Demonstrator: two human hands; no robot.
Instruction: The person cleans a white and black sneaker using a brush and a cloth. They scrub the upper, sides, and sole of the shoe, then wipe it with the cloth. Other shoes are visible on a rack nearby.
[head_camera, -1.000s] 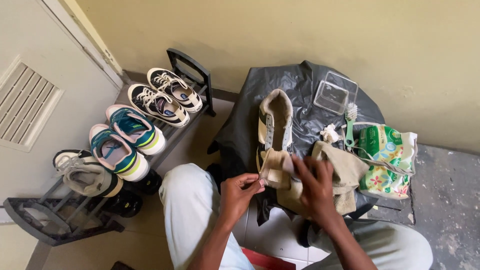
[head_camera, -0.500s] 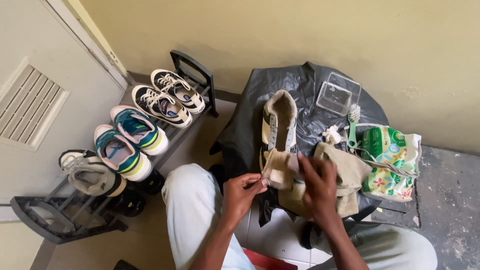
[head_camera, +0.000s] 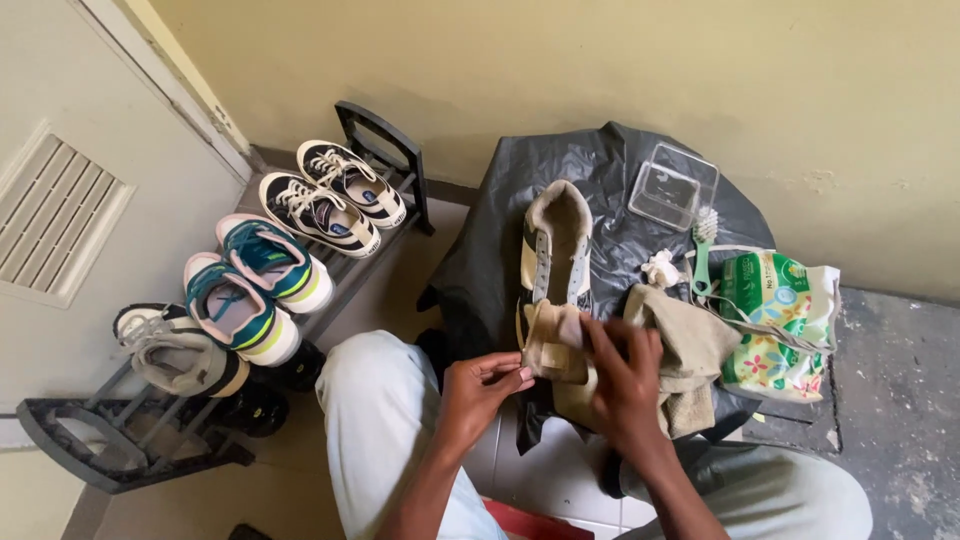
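Both hands work at the toe of the cream lace-less canvas shoe (head_camera: 556, 270) on the black plastic-covered table (head_camera: 480, 270): left hand (head_camera: 478, 388) pinching its edge, right hand (head_camera: 622, 372) fingers closed over it.

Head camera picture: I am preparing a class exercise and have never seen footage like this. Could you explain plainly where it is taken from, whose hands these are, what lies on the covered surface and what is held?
The camera sits on a person's head and looks down, so both hands are that person's own. There is no machine. The left hand and right hand both grip a cream shoe at its near end, on a surface draped with black plastic sheeting. On the sheeting also lie a beige cloth, a green-handled brush, a clear plastic box and a green printed packet. On the left, a dark shoe rack carries several pairs of sneakers.
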